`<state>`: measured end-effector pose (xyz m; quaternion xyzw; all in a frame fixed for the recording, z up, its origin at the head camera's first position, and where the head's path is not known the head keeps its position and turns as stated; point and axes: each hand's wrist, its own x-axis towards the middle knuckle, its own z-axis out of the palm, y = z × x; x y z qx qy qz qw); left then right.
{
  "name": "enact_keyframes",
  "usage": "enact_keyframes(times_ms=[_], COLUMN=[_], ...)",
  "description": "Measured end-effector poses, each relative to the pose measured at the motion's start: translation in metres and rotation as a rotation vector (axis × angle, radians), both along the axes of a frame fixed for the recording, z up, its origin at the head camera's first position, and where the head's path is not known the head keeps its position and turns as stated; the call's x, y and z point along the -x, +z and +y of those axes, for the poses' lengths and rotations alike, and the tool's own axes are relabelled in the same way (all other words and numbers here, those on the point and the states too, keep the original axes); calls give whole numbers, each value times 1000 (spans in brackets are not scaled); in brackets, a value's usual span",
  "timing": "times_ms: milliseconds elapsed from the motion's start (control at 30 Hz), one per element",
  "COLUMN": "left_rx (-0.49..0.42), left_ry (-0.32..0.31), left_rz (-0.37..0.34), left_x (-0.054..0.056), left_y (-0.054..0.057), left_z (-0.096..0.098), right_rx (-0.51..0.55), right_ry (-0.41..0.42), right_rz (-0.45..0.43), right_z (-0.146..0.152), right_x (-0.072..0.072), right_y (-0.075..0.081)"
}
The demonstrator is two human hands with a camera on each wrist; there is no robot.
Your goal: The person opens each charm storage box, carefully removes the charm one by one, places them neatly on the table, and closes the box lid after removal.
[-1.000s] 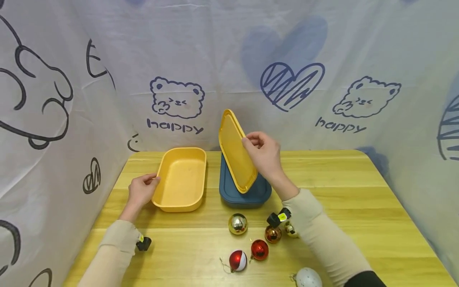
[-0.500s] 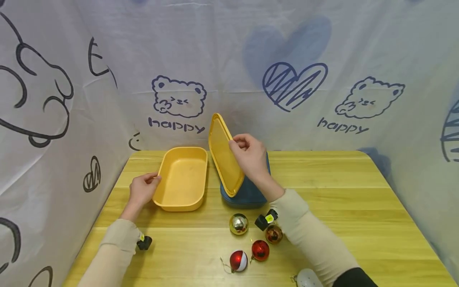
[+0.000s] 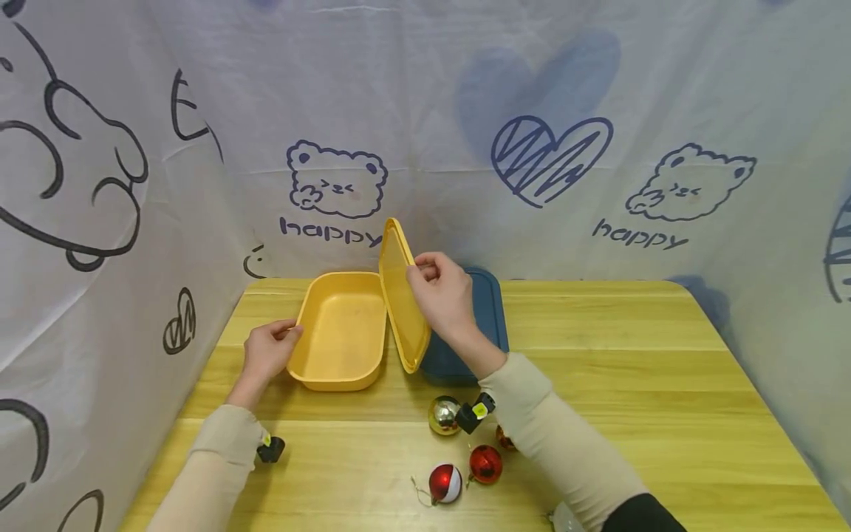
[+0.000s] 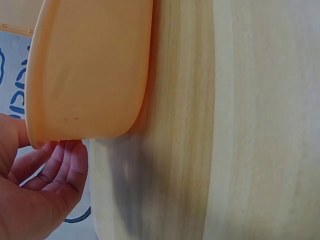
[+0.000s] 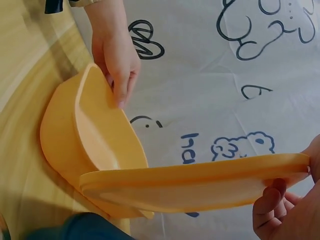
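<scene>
The word "happy" is showing twice on the curtain (image 3: 425, 111), once under each drawn bear.

Open yellow box (image 3: 340, 330) sits left of centre on the table (image 3: 631, 355), its mouth partly walled on the right by the tilted yellow lid (image 3: 401, 295) the right hand (image 3: 442, 295) holds; the left hand (image 3: 266, 353) blocks its left rim. Blue box (image 3: 480, 318) stands just behind the lid. Baubles (image 3: 459, 458) crowd the near middle; the table's right half lies bare.
</scene>
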<state>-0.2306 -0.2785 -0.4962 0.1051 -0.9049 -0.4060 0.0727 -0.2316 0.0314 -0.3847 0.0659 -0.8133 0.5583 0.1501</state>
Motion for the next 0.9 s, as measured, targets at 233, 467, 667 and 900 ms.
enact_keyframes(times_ms=[233, 467, 667, 900], left_rx=[-23, -25, 17, 59], left_ry=[2, 2, 11, -13], left_rz=[-12, -6, 59, 202], left_x=[-2, -2, -1, 3], left_y=[1, 1, 3, 23], left_z=[1, 0, 2, 19], right_rx=[4, 12, 25, 27], right_ry=[13, 15, 19, 35], right_rz=[-12, -1, -15, -15], right_z=[-10, -18, -22, -24], right_x=[-5, -6, -7, -8], right_y=[-4, -7, -7, -8])
